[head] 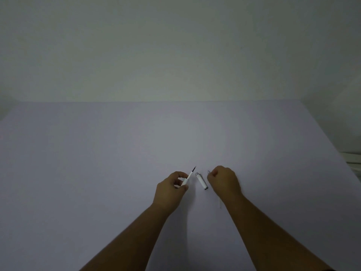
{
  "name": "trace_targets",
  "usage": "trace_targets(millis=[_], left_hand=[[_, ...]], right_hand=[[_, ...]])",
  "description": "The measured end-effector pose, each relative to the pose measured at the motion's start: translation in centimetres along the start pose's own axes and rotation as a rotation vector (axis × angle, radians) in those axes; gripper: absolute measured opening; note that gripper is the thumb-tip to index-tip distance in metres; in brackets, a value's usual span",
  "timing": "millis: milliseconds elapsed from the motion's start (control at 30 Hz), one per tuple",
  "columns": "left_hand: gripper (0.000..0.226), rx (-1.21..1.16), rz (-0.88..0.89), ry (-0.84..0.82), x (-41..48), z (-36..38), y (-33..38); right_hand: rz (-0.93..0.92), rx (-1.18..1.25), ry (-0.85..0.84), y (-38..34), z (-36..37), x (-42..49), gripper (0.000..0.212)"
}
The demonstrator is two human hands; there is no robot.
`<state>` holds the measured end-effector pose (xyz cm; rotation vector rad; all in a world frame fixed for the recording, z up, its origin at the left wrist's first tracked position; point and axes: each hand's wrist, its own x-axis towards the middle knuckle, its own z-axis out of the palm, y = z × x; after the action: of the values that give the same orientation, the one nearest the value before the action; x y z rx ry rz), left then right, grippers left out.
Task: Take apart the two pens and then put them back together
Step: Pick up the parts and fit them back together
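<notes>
My left hand (pixel 172 187) grips a white pen body (pixel 187 179) whose thin refill with a dark tip (pixel 193 170) points up and away. A white pen cap (pixel 201 180) with silver ends lies on the table between my hands. My right hand (pixel 224 181) is closed, and a small silvery piece (pixel 208 172) shows at its fingertips; most of that piece is hidden by the fingers. A pale thin part (pixel 220 204) lies partly under my right wrist. The second pen is not clearly visible.
The pale lilac table (pixel 117 153) spreads wide on all sides and meets a plain wall (pixel 175 55) at the back. At the right edge, a light object (pixel 353 159) lies beyond the table.
</notes>
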<state>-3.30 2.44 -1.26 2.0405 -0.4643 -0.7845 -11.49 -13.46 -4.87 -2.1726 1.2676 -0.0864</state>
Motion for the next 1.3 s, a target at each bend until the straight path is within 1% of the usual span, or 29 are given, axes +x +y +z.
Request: trace_targets(millis=[67,167,200,233,333,467,633,733,833,900,1000,1133,1167,1267,1300], left_hand=[[0.017,0.014,0.007,-0.001,0.0,0.0,0.1],[0.018,0.027,0.019,0.003,-0.1,0.0,0.4],[0.018,0.027,0.022,0.004,-0.2,0.0,0.6],[0.018,0.028,0.024,0.002,-0.2,0.1,0.7],[0.019,0.038,0.040,-0.001,-0.5,0.2,1.2],[0.020,0.044,0.047,0.003,-0.8,0.4,1.8],[0.021,0.049,0.053,0.004,-1.1,0.5,2.1],[0.023,0.030,0.046,0.042,-1.1,0.6,2.3],[0.014,0.034,0.053,0.078,-1.2,0.6,2.3],[0.009,0.037,0.060,0.086,-1.2,0.6,2.3],[0.012,0.068,0.082,0.095,-1.3,0.5,2.4],[0.016,0.087,0.119,0.110,-1.4,0.8,2.5],[0.016,0.089,0.123,0.113,-1.4,0.8,2.6],[0.020,0.098,0.136,0.115,-1.4,0.9,2.6],[0.019,0.106,0.140,0.112,-1.4,1.0,2.7]], right_hand=[[0.057,0.337,0.042,-0.8,-0.6,0.1,0.020],[0.112,0.766,-0.001,-2.3,-1.6,-0.1,0.012],[0.127,0.865,-0.024,-2.7,-1.9,-0.3,0.010],[0.127,0.914,-0.042,-2.9,-2.1,-0.4,0.008],[0.084,0.892,-0.062,-3.4,-2.5,-0.7,0.008],[0.069,0.910,-0.071,-3.4,-2.6,-1.3,0.003],[0.044,0.845,-0.121,-3.3,-2.6,-2.0,0.011],[0.021,0.824,-0.173,-3.3,-2.7,-2.7,0.005],[-0.016,0.780,-0.230,-3.5,-2.7,-3.3,0.011],[-0.030,0.755,-0.256,-3.6,-2.9,-3.5,0.010],[-0.043,0.706,-0.264,-3.7,-3.3,-3.5,0.007],[0.012,0.648,-0.219,-4.0,-3.0,-3.5,0.028],[0.024,0.651,-0.221,-4.1,-2.9,-3.5,0.029],[0.015,0.736,-0.252,-4.2,-2.8,-3.6,0.017],[0.003,0.721,-0.246,-4.2,-2.9,-3.6,0.019]])
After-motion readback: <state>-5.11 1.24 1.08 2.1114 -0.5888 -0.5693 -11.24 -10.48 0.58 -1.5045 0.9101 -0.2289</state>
